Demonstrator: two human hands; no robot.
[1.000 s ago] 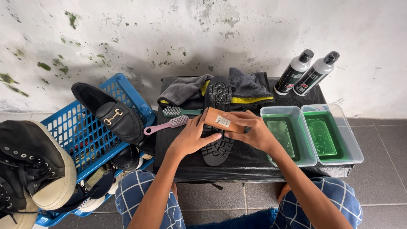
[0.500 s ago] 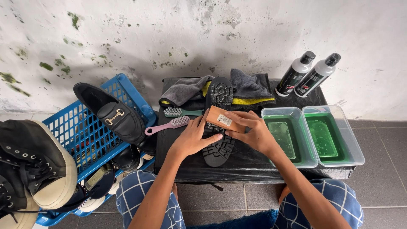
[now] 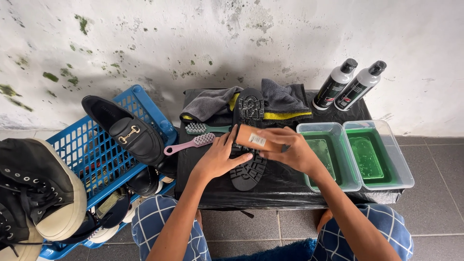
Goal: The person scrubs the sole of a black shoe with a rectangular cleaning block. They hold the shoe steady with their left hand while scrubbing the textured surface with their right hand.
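Since the earlier frame the wooden brush (image 3: 256,140) has tilted slightly. The right hand (image 3: 290,153) is clamped around it, and the left hand (image 3: 220,158), fingers together, presses the upturned black shoe sole (image 3: 247,166) lying beneath both hands.

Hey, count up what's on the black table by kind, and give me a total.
Bottles: 2
Tubs of green liquid: 2
Brushes: 2 (pink one, green one)
Grey cloths: 2
Shoe, sole up: 1
Brown block in both hands: 1
Total: 10
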